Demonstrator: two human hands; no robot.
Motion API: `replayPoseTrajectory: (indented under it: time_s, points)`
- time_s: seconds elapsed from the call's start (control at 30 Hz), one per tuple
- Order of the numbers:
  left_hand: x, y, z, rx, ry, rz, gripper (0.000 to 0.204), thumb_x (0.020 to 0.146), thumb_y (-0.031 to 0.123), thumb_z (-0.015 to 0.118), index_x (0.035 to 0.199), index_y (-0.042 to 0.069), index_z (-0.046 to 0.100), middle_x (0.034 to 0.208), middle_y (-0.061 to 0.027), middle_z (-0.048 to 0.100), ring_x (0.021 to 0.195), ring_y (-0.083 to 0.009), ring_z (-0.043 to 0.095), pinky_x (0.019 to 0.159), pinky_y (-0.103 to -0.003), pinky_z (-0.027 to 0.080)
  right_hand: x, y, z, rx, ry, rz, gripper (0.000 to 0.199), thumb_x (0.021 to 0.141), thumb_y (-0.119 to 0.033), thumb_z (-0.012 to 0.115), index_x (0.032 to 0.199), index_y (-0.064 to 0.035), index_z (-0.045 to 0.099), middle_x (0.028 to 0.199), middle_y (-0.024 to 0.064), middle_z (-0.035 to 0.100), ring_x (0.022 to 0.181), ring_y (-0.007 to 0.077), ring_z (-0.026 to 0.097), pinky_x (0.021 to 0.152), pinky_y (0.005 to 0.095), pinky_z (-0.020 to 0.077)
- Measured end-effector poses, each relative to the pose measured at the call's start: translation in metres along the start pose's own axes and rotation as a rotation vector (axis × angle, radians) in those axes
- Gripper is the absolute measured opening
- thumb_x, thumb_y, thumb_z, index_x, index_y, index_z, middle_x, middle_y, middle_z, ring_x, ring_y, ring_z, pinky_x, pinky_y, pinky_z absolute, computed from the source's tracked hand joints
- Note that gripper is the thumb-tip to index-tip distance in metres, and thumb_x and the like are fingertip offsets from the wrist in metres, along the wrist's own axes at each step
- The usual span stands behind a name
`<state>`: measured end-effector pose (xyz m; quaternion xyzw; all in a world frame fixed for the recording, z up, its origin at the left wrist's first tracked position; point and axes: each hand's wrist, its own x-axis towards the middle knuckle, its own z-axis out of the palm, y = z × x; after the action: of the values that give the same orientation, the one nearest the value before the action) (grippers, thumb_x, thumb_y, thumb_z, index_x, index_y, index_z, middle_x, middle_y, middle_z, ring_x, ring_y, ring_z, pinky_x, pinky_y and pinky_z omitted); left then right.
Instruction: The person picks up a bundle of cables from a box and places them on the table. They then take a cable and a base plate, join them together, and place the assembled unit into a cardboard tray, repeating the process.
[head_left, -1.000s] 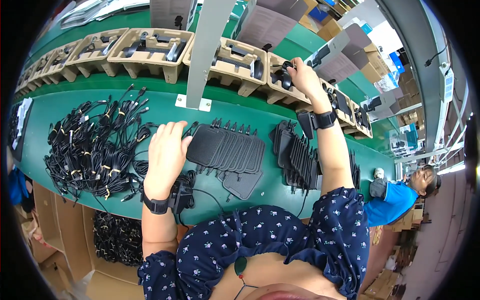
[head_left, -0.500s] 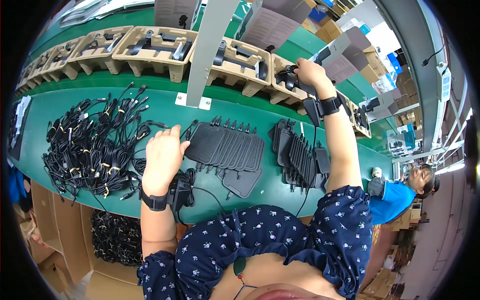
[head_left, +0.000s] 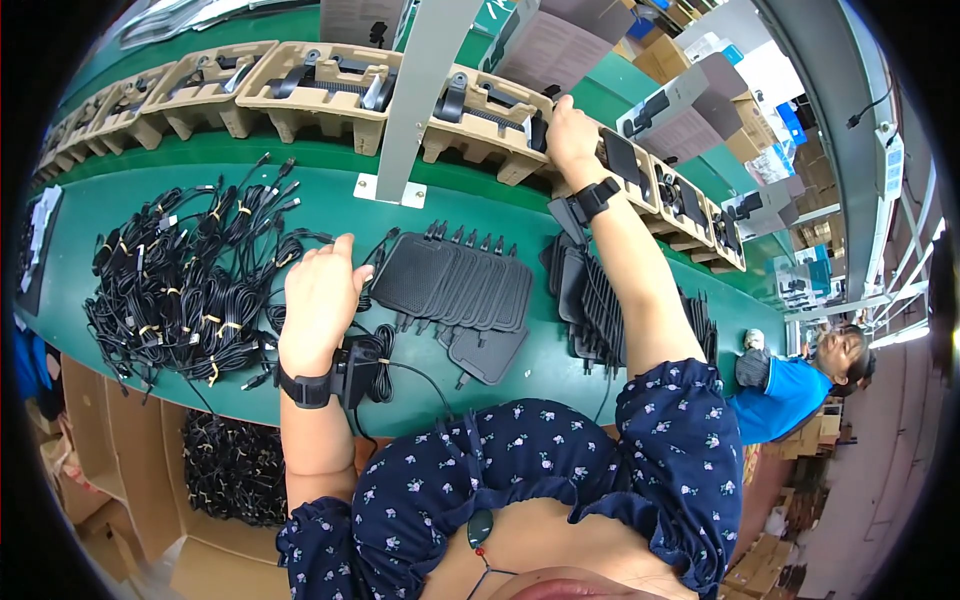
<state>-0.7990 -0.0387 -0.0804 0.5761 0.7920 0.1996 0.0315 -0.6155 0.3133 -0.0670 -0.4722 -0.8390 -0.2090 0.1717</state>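
My left hand [head_left: 322, 300] rests back-up beside the pile of black cables [head_left: 190, 290], fingers curled under. A cable plug shows by the fingers and another by the thumb; what the hand grips is hidden. Right of it, flat black ribbed pads [head_left: 455, 280] with short plugs lie overlapped in a fan. My right hand [head_left: 572, 140] reaches far over a brown moulded tray [head_left: 500, 150] in the row, at the gap beside its neighbour; its fingertips are mostly hidden. Just right of this hand, a flat black pad [head_left: 627, 157] lies on the neighbouring tray.
A second fan of black pads [head_left: 590, 300] lies partly under my right forearm. A grey metal post [head_left: 410, 120] stands on the green bench [head_left: 250, 395]. Printed cartons [head_left: 690, 110] stand behind the trays. A co-worker in blue [head_left: 785, 400] is at the right.
My right hand has shifted left along the tray row, from the tray it was working over. The flat pad on that tray now shows. The left hand stays nearly still.
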Motion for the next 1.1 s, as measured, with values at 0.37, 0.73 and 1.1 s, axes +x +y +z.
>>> replayPoseTrajectory:
  time_s: [0.37, 0.73, 1.1]
  points:
    - [-0.001, -0.002, -0.004, -0.006, -0.007, -0.011, 0.041, 0.076, 0.022, 0.068, 0.109, 0.0, 0.056, 0.083, -0.0149, 0.064, 0.081, -0.0299, 0.062, 0.071, -0.037, 0.049, -0.001, 0.053, -0.006, 0.342, -0.22, 0.175, 0.029, 0.077, -0.031, 0.066, 0.086, -0.0039, 0.063, 0.081, 0.0148, 0.066, 0.079, 0.0304, 0.064, 0.073, 0.0391, 0.0501]
    - [0.0, -0.011, 0.001, -0.02, -0.026, -0.079, 0.036, 0.079, 0.02, 0.065, 0.109, 0.003, 0.056, 0.087, -0.0154, 0.064, 0.083, -0.0318, 0.061, 0.071, -0.039, 0.049, -0.004, 0.068, 0.007, 0.307, -0.301, 0.217, 0.03, 0.074, -0.032, 0.063, 0.076, -0.0016, 0.062, 0.079, 0.0216, 0.065, 0.08, 0.0358, 0.064, 0.074, 0.0418, 0.0499]
    - [0.009, -0.013, 0.009, -0.111, -0.235, 0.037, 0.019, 0.077, 0.018, 0.066, 0.085, 0.001, 0.059, 0.087, -0.0157, 0.062, 0.083, -0.0333, 0.06, 0.072, -0.042, 0.047, -0.016, 0.055, -0.001, 0.057, -0.163, 0.122, 0.02, 0.086, -0.021, 0.046, 0.092, -0.0051, 0.056, 0.093, 0.0217, 0.063, 0.091, 0.0381, 0.061, 0.074, 0.0492, 0.0485]
